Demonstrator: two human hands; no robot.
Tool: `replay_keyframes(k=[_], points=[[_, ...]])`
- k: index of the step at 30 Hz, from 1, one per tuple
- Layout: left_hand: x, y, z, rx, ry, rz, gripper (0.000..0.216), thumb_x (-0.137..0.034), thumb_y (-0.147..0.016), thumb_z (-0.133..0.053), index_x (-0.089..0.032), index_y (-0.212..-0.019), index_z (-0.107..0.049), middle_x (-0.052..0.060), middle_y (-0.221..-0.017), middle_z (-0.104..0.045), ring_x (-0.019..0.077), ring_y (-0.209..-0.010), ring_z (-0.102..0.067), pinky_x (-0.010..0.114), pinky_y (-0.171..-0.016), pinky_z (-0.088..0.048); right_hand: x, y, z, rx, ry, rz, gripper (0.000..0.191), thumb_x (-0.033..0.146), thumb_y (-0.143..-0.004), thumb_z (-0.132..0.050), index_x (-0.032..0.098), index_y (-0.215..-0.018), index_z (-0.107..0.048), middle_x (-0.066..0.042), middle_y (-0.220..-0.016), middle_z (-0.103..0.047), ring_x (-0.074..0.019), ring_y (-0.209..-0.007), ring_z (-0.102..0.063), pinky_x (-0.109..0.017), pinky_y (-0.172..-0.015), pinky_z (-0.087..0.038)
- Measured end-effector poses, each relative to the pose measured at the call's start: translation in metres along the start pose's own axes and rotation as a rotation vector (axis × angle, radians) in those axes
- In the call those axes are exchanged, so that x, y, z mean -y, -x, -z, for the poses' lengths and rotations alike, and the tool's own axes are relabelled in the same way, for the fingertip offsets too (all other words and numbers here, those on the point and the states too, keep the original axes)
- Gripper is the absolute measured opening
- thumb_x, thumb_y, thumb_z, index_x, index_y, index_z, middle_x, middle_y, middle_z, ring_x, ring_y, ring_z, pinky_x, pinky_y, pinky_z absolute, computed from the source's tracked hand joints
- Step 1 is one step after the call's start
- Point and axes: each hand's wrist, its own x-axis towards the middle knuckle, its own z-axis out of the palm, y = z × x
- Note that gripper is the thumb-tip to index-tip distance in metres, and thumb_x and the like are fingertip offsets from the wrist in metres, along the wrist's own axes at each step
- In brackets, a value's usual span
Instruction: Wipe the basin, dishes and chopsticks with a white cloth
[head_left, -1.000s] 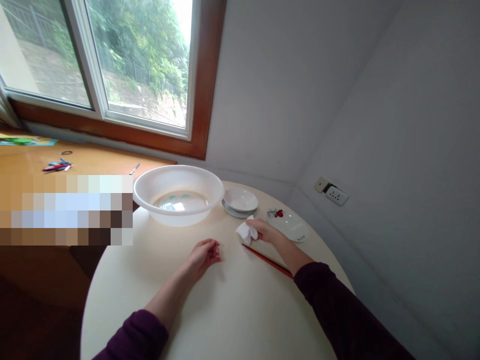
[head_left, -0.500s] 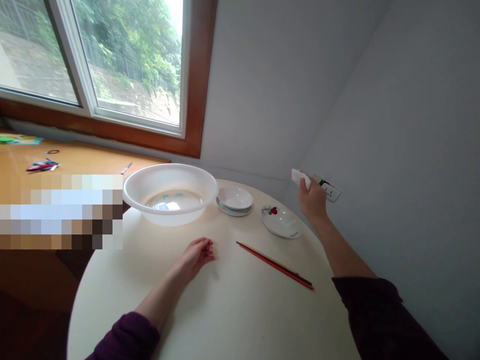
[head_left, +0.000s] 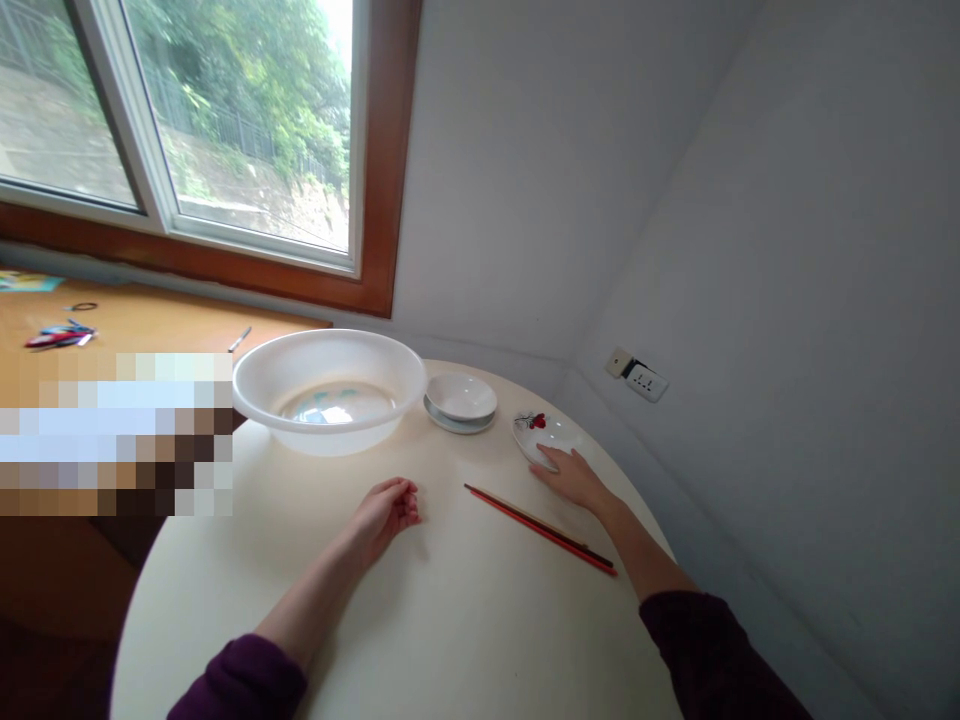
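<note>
On the pale table (head_left: 480,620), my left hand (head_left: 390,508) rests on its side with its fingers curled in; nothing shows in them. My right hand (head_left: 574,478) reaches to the near rim of a white plate with a red flower (head_left: 555,428), its fingers spread over the edge. No white block shows in that hand now, and part of the plate is hidden beneath it. Several chopsticks (head_left: 540,528), red and brown, lie between the two hands. A small white bowl (head_left: 463,395) sits on a plate (head_left: 461,424) behind them.
A large translucent basin (head_left: 330,440) with some water in it stands at the back left of the table. Beyond it, a wooden desk (head_left: 165,315) carries pens and small items. A wall socket (head_left: 646,380) is at the right. A blurred patch covers the left side.
My right hand has come down from near the wall socket to the flowered plate. The white block it held is out of sight. My left hand keeps its place on the table.
</note>
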Motion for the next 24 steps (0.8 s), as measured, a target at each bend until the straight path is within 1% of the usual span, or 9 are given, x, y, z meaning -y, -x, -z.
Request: replay_keyframes(k=[2, 3, 6, 10, 14, 17, 20, 22, 24], points=[[0.0, 0.0, 0.0, 0.0, -0.003, 0.004, 0.022, -0.006, -0.08, -0.044, -0.012, -0.061, -0.053, 0.0, -0.049, -0.05, 0.007, -0.042, -0.048, 0.018, -0.046, -0.045, 0.002, -0.002, -0.001, 0.002, 0.028, 0.019, 0.05, 0.038, -0.08, -0.053, 0.018, -0.126, -0.05, -0.01, -0.134, -0.046, -0.0222, -0.127, -0.038, -0.041, -0.11, -0.012], [-0.001, 0.0, 0.0, 0.0, -0.004, 0.006, 0.023, -0.006, -0.081, -0.043, -0.012, -0.06, -0.053, 0.0, -0.048, -0.05, 0.0069, -0.042, -0.048, 0.018, -0.046, -0.045, 0.002, -0.002, -0.002, -0.004, 0.043, 0.023, 0.045, 0.031, -0.08, -0.053, 0.018, -0.123, -0.054, -0.009, -0.133, -0.048, -0.0217, -0.126, -0.039, -0.04, -0.11, -0.011], [-0.002, 0.001, -0.001, -0.001, -0.01, 0.01, 0.025, -0.005, -0.081, -0.042, -0.011, -0.059, -0.053, 0.0, -0.048, -0.05, 0.007, -0.042, -0.048, 0.019, -0.046, -0.045, 0.004, -0.002, -0.006, -0.036, 0.086, 0.001, 0.037, 0.017, -0.083, -0.045, 0.017, -0.117, -0.059, -0.011, -0.126, -0.054, -0.0216, -0.121, -0.046, -0.039, -0.109, -0.017], [-0.002, 0.002, -0.001, 0.011, -0.012, 0.004, 0.024, -0.005, -0.08, -0.044, -0.012, -0.059, -0.053, 0.0, -0.048, -0.05, 0.0068, -0.042, -0.048, 0.019, -0.046, -0.045, 0.004, 0.005, -0.01, -0.088, 0.129, -0.035, 0.035, 0.017, -0.086, -0.041, 0.016, -0.114, -0.061, -0.012, -0.118, -0.06, -0.0236, -0.114, -0.052, -0.038, -0.106, -0.024], [-0.002, 0.003, -0.002, 0.019, -0.008, 0.003, 0.025, -0.005, -0.08, -0.044, -0.011, -0.059, -0.054, 0.0, -0.048, -0.05, 0.0069, -0.041, -0.047, 0.019, -0.046, -0.044, 0.003, 0.021, -0.008, -0.134, 0.145, -0.038, 0.035, 0.018, -0.086, -0.04, 0.022, -0.113, -0.062, -0.007, -0.118, -0.061, -0.0229, -0.115, -0.052, -0.038, -0.104, -0.028], [-0.001, 0.003, -0.002, 0.026, -0.003, 0.001, 0.026, -0.006, -0.081, -0.043, -0.011, -0.059, -0.054, 0.0, -0.048, -0.051, 0.0072, -0.041, -0.048, 0.019, -0.046, -0.044, 0.005, 0.036, 0.0, -0.168, 0.149, -0.018, 0.036, 0.018, -0.087, -0.038, 0.019, -0.116, -0.06, -0.008, -0.12, -0.059, -0.0223, -0.116, -0.051, -0.038, -0.106, -0.028], [0.0, 0.002, -0.002, 0.027, 0.002, -0.005, 0.027, -0.011, -0.084, -0.042, -0.012, -0.06, -0.054, 0.0, -0.049, -0.052, 0.0074, -0.042, -0.049, 0.02, -0.048, -0.045, 0.013, 0.054, 0.012, -0.217, 0.142, 0.068, 0.038, 0.014, -0.086, -0.036, 0.018, -0.116, -0.059, -0.007, -0.122, -0.058, -0.0198, -0.118, -0.05, -0.038, -0.108, -0.024], [0.001, 0.003, -0.003, 0.025, 0.011, -0.006, 0.029, -0.016, -0.087, -0.041, -0.012, -0.061, -0.054, 0.0, -0.049, -0.052, 0.0077, -0.043, -0.05, 0.021, -0.05, -0.046, 0.025, 0.068, 0.02, -0.292, 0.13, 0.202, 0.039, 0.01, -0.084, -0.036, 0.019, -0.113, -0.061, -0.007, -0.12, -0.06, -0.0194, -0.116, -0.051, -0.039, -0.108, -0.027], [0.001, 0.005, -0.005, 0.058, 0.048, 0.0, 0.03, -0.022, -0.088, -0.041, -0.012, -0.064, -0.056, 0.001, -0.05, -0.054, 0.0089, -0.045, -0.052, 0.023, -0.053, -0.047, 0.041, 0.083, 0.027, -0.394, 0.121, 0.37, 0.04, 0.007, -0.08, -0.038, 0.019, -0.111, -0.061, -0.007, -0.117, -0.061, -0.0196, -0.113, -0.054, -0.04, -0.105, -0.033]])
